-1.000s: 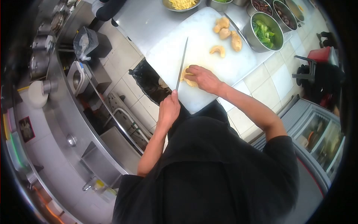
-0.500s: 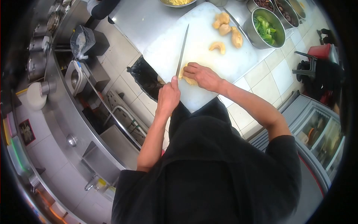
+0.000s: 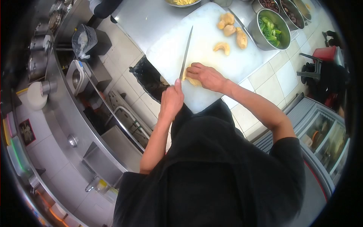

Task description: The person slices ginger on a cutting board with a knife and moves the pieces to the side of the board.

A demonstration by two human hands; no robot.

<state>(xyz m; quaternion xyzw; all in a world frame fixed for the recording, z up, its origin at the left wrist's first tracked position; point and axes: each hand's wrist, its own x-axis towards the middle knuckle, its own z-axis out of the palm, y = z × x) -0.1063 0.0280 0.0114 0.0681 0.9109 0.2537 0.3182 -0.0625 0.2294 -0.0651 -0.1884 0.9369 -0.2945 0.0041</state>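
Observation:
My left hand (image 3: 172, 99) is closed around the handle of a long knife (image 3: 187, 48), its blade pointing away from me over a white cutting board (image 3: 166, 45). Just right of the blade, the bent fingers of my right hand (image 3: 209, 77) press on sliced, peeled ginger (image 3: 194, 82). Part of that ginger is hidden under the fingers. Farther up the board lie several whole peeled pieces, among them a curved ginger piece (image 3: 222, 48) and a long ginger root (image 3: 241, 38).
Beside the board's far right stands a metal pot of green vegetables (image 3: 269, 29), with a second knife (image 3: 241, 23) lying nearby. A metal bowl of yellow shreds (image 3: 182, 3) is at the back. Below the table's left edge hangs a black-lined bin (image 3: 145, 81). Another person's sleeve (image 3: 106, 7) shows top left.
The view has shifted very slightly. Both hands keep their places at the knife and the ginger, with no clear movement otherwise.

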